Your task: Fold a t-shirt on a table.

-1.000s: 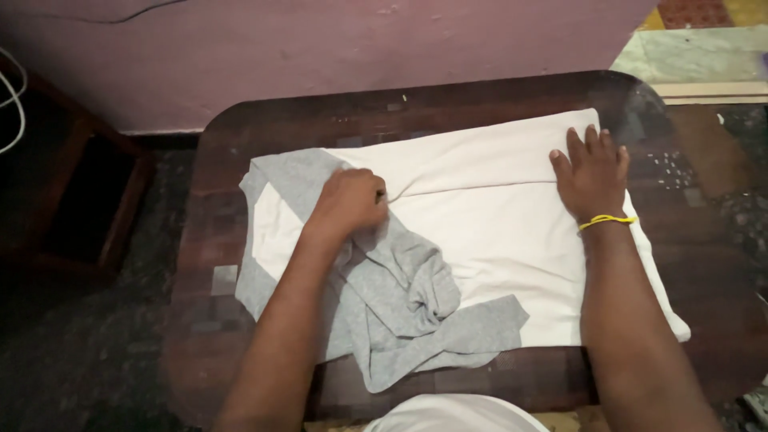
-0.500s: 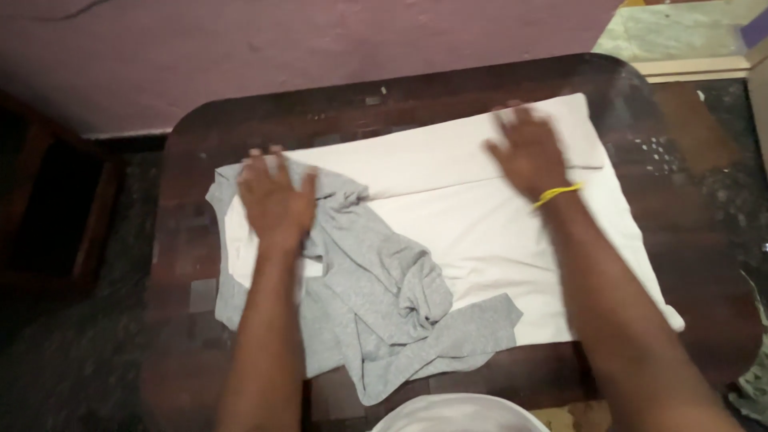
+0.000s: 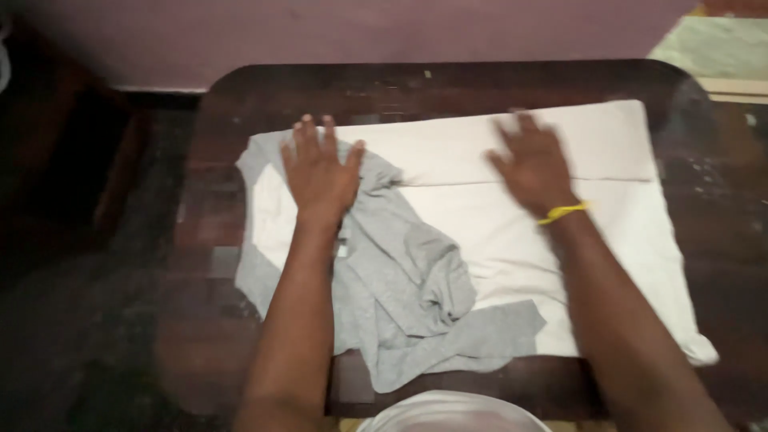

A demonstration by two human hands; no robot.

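Since half a second ago, the left hand (image 3: 320,172) has stayed flat on the grey shirt (image 3: 408,280), though its fingers are now held closer together and point toward the far edge of the table (image 3: 224,120). The right hand (image 3: 532,164) has been brought nearer the middle of the white cloth (image 3: 512,232), away from the far right corner where it was seen a second ago. The grey shirt is bunched much as before, and the white cloth lies where it did.

The left hand is laid open, palm down, with the fingers straight and only slightly parted; it is pressed on the upper part of the grey shirt, near the table's left edge. Nothing is pinched or gripped by it. The right hand is also open, with the fingers spread; it is blurred, and whether it touches the white cloth or is held just above it cannot be told. A yellow band (image 3: 564,212) is worn at the right wrist.

The grey shirt is crumpled over the left half of the white cloth, and its lower part is trailed toward the near edge of the table. A fold line is seen across the white cloth, which is spread over most of the table, its right corner reaching toward the near right corner.
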